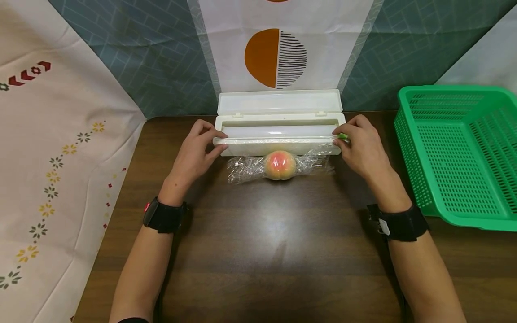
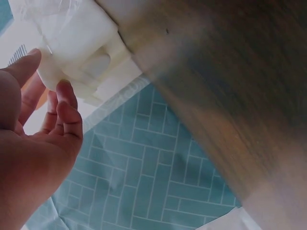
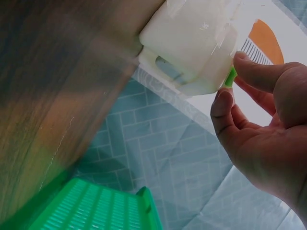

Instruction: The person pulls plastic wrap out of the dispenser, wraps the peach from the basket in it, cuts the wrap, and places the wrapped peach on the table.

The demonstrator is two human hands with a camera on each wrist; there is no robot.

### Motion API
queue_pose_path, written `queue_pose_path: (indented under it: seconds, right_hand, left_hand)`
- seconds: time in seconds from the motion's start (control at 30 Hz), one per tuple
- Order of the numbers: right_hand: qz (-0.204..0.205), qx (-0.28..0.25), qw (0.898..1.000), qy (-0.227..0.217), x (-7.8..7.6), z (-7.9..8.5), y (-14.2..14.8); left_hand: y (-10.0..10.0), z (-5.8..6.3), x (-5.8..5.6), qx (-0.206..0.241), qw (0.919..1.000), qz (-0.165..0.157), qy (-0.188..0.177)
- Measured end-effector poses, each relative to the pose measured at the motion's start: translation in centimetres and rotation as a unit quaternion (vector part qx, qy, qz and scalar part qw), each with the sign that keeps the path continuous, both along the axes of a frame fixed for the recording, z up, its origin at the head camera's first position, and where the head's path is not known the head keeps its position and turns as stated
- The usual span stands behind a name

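A white cling film dispenser (image 1: 250,149) stands against the back wall with its lid (image 1: 278,102) raised. Inside lies a roll of cling film (image 1: 282,131). My left hand (image 1: 193,150) pinches the left end of its front edge between thumb and forefinger. At the opposite end, my right hand (image 1: 365,148) pinches a small green slide cutter (image 3: 231,76) at the dispenser's corner. Just in front of the dispenser sits a pink-yellow peach (image 1: 280,165) wrapped in clear film (image 1: 246,169), which spreads crumpled to both sides.
A green plastic basket (image 1: 434,188) stands at the right, beyond my right forearm. The brown wooden table (image 1: 274,269) ends at a patterned teal cloth (image 1: 161,58) at the back. A flowered pale cloth (image 1: 72,134) hangs along the left side.
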State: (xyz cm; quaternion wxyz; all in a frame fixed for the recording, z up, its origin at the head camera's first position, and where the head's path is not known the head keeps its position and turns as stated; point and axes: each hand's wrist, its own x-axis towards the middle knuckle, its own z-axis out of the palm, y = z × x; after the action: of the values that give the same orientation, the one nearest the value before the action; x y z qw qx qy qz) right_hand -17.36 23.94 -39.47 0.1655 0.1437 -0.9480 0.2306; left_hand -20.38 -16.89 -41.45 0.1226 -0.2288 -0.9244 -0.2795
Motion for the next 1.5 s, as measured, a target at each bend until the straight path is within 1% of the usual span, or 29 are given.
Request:
queue_pose_path:
  seconds: [0.1, 0.27, 0.5, 0.9, 1.17, 1.37, 1.5]
  right_hand:
    - [0.007, 0.002, 1.000, -0.004, -0.09, -0.08, 0.17]
    - [0.013, 0.003, 1.000, 0.003, -0.12, -0.20, 0.27]
    - [0.016, 0.011, 1.000, 0.011, -0.23, -0.29, 0.19]
    - [0.016, 0.025, 1.000, 0.007, -0.22, -0.22, -0.14]
    - [0.020, 0.030, 0.999, 0.012, -0.26, -0.27, -0.22]
    - [0.019, 0.031, 0.999, 0.004, -0.21, -0.30, -0.23]
    - [0.024, 0.031, 0.999, 0.001, -0.19, -0.26, -0.27]
  left_hand:
    - [-0.05, -0.07, -0.05, 0.003, 1.0000, -0.002, -0.001]
    - [-0.04, -0.05, -0.06, 0.006, 1.0000, -0.002, -0.003]
    - [0.02, -0.05, -0.11, 0.008, 0.9999, -0.005, -0.004]
    - [-0.07, -0.16, -0.17, 0.008, 0.9999, -0.006, -0.007]
    - [-0.06, -0.18, -0.23, 0.009, 0.9999, -0.013, -0.004]
    - [-0.12, -0.26, -0.12, 0.002, 0.9998, -0.012, -0.013]
    - [-0.05, -0.28, -0.23, 0.001, 0.9999, -0.015, -0.008]
